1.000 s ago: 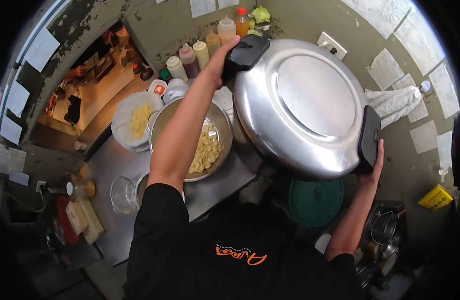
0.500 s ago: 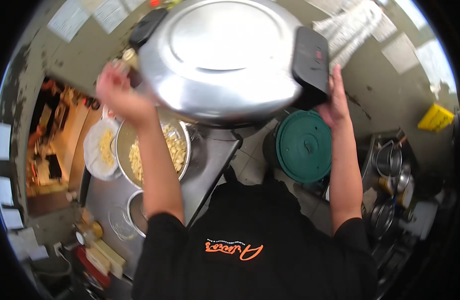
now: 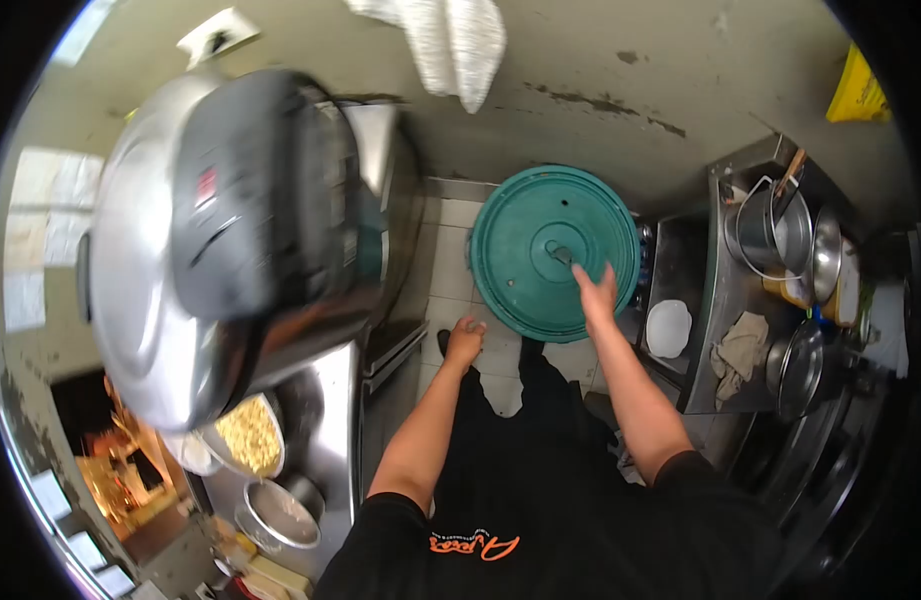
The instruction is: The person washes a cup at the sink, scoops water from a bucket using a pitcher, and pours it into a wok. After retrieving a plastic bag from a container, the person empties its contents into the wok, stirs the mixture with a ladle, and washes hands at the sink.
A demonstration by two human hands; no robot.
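My right hand (image 3: 598,297) is open over the green round lid (image 3: 540,275) of a bin on the floor. Its thumb and fingers are apart, just beside the lid's small centre handle (image 3: 560,255); whether they touch it I cannot tell. To the left of the lid's lower edge hangs my left hand (image 3: 466,338), loosely curled with nothing seen in it. A large silver appliance with a rounded lid and black end grips (image 3: 145,270) stands on the left, blurred, apart from both hands.
Below the appliance, a metal counter (image 3: 332,420) bears a bowl of pale chopped pieces (image 3: 250,437) and a strainer (image 3: 280,512). On the right, a metal stand (image 3: 715,365) carries a pot (image 3: 773,235), a cloth (image 3: 740,350) and bowls. A white towel (image 3: 445,45) hangs ahead.
Both hands have left the silver appliance and come down to the right, my right one over the green lid. The view has turned right, so the appliance now appears at the left.
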